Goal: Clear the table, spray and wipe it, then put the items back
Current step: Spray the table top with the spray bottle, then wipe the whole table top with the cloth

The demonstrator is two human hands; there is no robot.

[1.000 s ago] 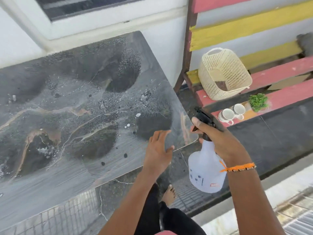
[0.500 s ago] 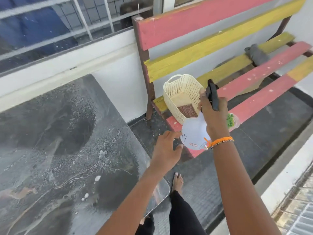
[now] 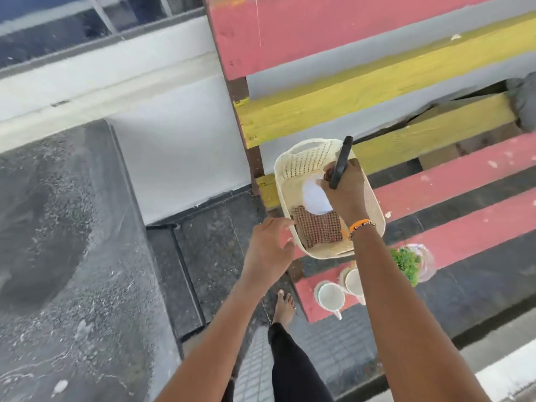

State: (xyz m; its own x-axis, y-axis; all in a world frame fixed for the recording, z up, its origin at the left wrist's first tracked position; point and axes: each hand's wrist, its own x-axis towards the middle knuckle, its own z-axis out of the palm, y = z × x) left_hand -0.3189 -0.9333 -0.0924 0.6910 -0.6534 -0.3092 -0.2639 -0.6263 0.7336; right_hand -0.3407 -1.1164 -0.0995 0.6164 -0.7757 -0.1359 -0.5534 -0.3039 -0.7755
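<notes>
Cream plastic basket [image 3: 282,181] on bench [image 3: 452,181], checked cloth [image 3: 317,227] inside. Right hand [image 3: 345,190] clamped on spray bottle [image 3: 314,198], held over basket. Left hand [image 3: 268,248] fingers loosely apart at basket's near rim. Wet table [image 3: 72,256] left. Risks: bottle tips basket off slat; cups [image 3: 332,295] near right get knocked.

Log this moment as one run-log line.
stage: spraying done | right hand: grips spray bottle over basket | left hand: open beside basket | cloth: in basket
</notes>
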